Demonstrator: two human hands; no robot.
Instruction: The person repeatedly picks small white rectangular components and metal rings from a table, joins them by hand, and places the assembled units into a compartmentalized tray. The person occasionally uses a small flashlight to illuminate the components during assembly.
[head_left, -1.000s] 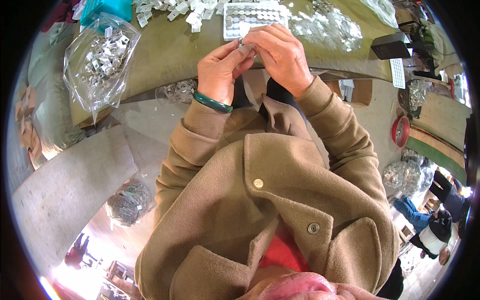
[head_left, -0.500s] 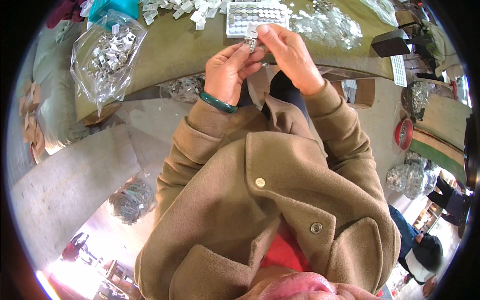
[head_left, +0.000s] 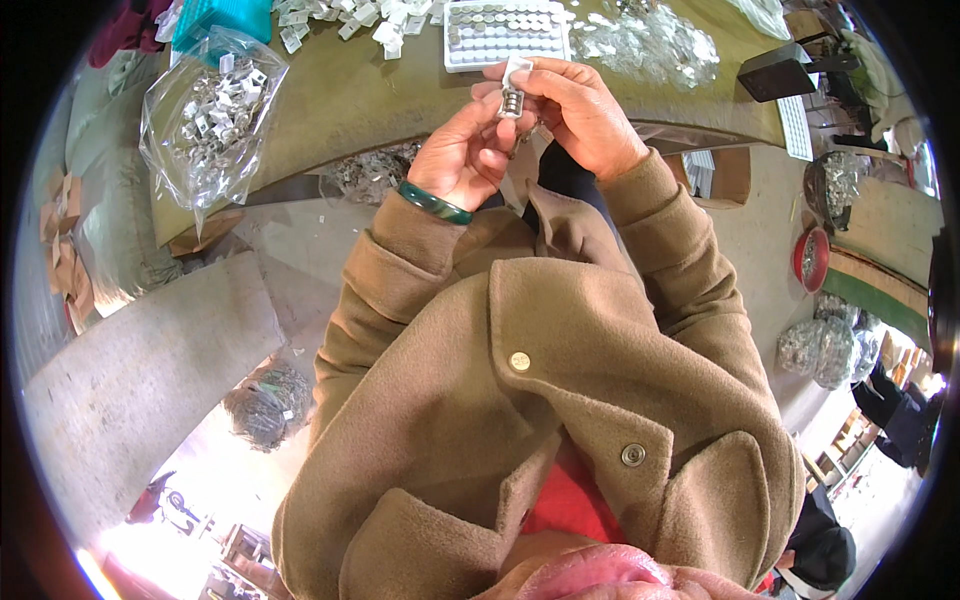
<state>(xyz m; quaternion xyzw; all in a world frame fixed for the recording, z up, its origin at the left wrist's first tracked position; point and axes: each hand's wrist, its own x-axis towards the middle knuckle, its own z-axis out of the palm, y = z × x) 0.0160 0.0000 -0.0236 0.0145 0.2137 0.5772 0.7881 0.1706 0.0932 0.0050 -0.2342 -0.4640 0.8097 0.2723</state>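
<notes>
A small metal clip-like part (head_left: 513, 96), silvery with a row of dark round pieces showing in it, is pinched between the fingertips of both hands, held in the air just above the near edge of the olive-green table (head_left: 340, 95). The left hand (head_left: 462, 150) grips it from below and the side, fingers curled together on its lower end; a green bangle (head_left: 433, 203) circles that wrist. The right hand (head_left: 583, 115) closes on it from above and the right, thumb and forefinger pressed to its top. Both sleeves belong to a brown coat (head_left: 530, 380) with round buttons.

Just beyond the hands, on the table, lies a white tray (head_left: 506, 34) filled with rows of small round pieces. To its right spreads a heap of shiny loose parts (head_left: 650, 45); to its left, scattered small white pieces (head_left: 345, 18). Further left a clear plastic bag (head_left: 205, 125) of silvery metal parts hangs over the table edge, near a teal box (head_left: 222, 14). At the far right of the table sits a black box (head_left: 775, 72). Below the table edge, more bags of metal parts lie on the concrete floor (head_left: 140, 370)
</notes>
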